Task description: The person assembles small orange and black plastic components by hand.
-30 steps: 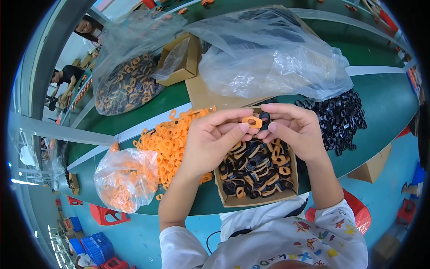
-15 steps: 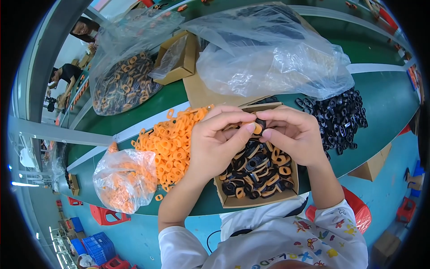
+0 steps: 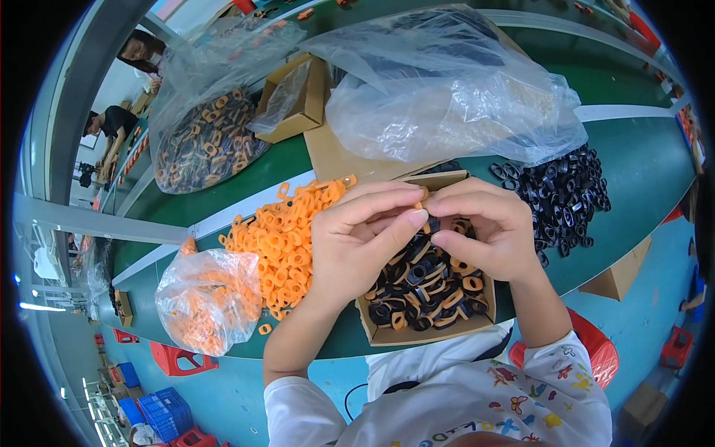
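Note:
My left hand (image 3: 357,238) and my right hand (image 3: 484,235) meet fingertip to fingertip over a small cardboard box (image 3: 417,334). Between the fingers they pinch a small ring part (image 3: 430,222), black with a bit of orange; most of it is hidden by my fingers. The box below holds several joined black-and-orange rings (image 3: 428,294). A heap of loose orange rings (image 3: 287,231) lies just left of my left hand. A heap of loose black rings (image 3: 562,197) lies right of my right hand.
A clear bag of orange rings (image 3: 208,298) sits at the green table's near edge (image 3: 328,343). A big crumpled clear bag (image 3: 447,97) covers a cardboard sheet behind the box. Another bag of mixed rings (image 3: 205,141) and an open carton (image 3: 298,97) lie far left. Other people sit at the far left.
The orange ring that showed between my fingertips a second ago is now mostly covered as both hands pressed closer together over the box.

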The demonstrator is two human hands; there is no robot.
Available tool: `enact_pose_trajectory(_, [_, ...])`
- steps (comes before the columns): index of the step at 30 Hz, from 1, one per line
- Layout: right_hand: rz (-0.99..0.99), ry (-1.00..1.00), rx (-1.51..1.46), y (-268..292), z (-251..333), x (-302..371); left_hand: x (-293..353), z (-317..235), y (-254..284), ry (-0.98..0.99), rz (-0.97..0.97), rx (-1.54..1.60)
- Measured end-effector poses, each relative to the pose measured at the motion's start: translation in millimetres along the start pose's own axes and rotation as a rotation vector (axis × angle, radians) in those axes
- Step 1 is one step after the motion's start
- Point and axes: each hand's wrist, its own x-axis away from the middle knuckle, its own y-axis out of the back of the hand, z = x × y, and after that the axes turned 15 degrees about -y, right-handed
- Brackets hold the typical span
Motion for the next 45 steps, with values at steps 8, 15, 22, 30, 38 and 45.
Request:
enact_pose_trajectory(8, [-0.088, -0.026, -0.178, -6.0, -0.4, 0.6, 1.2, 5.8, 0.6, -0.007, -0.009, 0.141])
enact_pose_trajectory(15, [-0.165, 0.092, 0.054, -7.8, 0.8, -1.6, 2.5, 5.6, 1.0, -0.022, -0.03, 0.09])
enact_pose_trajectory(22, [-0.238, 0.225, 0.293, -8.6, 3.3, -5.1, 3.0, 9.2, 0.0, -0.086, -0.009, 0.01])
enact_pose_trajectory(30, [-0.306, 0.297, 0.433, -13.4, 7.1, -7.2, 2.1, 7.2, -2.0, 0.01, -0.067, 0.129])
enact_pose_trajectory(38, [-0.259, 0.016, 0.244, -12.7, 3.8, -1.4, 4.2, 4.1, -2.8, 0.016, -0.101, 0.203])
enact_pose_trajectory(45, [-0.176, -0.062, 0.284, -7.9, 8.3, 3.0, -0.2, -3.0, 1.5, 0.169, -0.085, 0.159])
